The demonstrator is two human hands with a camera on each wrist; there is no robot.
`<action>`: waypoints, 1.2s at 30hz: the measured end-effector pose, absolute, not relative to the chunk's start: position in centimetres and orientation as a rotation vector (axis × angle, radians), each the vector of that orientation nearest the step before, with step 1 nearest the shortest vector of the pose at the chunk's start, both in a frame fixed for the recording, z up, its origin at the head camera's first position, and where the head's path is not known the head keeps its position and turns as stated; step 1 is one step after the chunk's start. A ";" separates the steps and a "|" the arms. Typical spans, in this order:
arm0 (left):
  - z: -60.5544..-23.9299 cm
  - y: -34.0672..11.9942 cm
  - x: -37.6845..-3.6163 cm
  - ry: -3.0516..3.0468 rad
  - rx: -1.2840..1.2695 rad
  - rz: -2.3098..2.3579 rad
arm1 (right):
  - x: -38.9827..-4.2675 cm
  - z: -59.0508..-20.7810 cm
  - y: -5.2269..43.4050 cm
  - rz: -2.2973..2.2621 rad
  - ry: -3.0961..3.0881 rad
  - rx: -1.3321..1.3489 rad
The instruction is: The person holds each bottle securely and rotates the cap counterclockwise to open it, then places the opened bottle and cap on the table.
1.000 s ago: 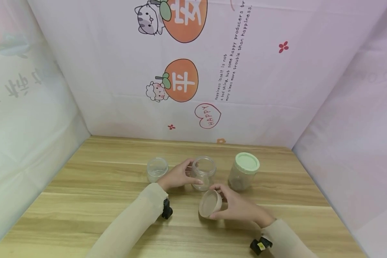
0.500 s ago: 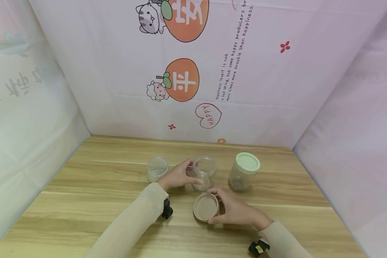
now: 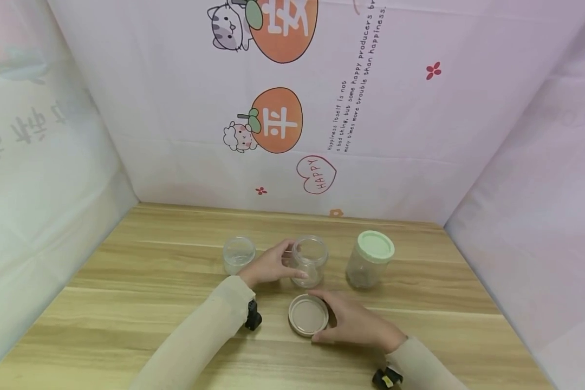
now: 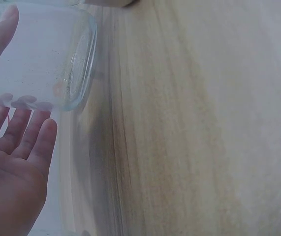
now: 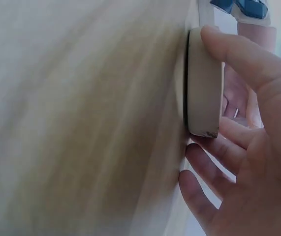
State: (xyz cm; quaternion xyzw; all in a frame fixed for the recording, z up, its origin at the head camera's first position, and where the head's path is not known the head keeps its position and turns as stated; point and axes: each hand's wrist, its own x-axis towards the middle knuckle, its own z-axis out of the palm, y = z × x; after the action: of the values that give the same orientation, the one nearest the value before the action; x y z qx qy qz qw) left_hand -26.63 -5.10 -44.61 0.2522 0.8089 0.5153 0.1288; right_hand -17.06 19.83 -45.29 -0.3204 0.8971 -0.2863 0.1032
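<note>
A clear open jar [image 3: 310, 265] stands upright on the table, and my left hand [image 3: 269, 265] grips it from the left side. In the left wrist view, the thumb and fingers lie on opposite sides of the jar [image 4: 42, 54]. A beige round lid [image 3: 308, 315] lies on the table in front of the jar, its hollow side facing up. My right hand [image 3: 356, 322] pinches the lid's rim from the right. The right wrist view has the thumb at one end of the lid's edge [image 5: 204, 88] and a finger at the other.
To the left, behind my left wrist, stands a smaller clear jar [image 3: 239, 254] with no lid. A clear jar with a pale green lid [image 3: 370, 259] stands right of the held jar. A printed cloth wall [image 3: 390, 184] rises behind the wooden table [image 3: 166, 238].
My right hand has lowered the beige lid from a tilted position to flat on the table, shifting slightly toward the left and nearer. My left hand stays on the jar.
</note>
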 end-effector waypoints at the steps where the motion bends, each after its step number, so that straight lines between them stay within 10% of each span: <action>1: -44.6 -5.1 -26.6 2.351 0.732 1.497 | -17.0 -45.3 19.8 -0.833 2.659 -0.943; 36: -43.2 -4.3 -26.5 2.481 0.828 1.468 | -16.7 -43.2 21.1 -0.972 2.663 -0.952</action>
State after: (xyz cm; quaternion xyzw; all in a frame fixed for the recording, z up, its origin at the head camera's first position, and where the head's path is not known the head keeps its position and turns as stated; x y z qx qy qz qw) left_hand -26.49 -4.26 -43.17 0.2754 0.8251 0.4882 0.0712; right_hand -16.72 21.08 -43.17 -0.3174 0.8879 -0.3243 0.0757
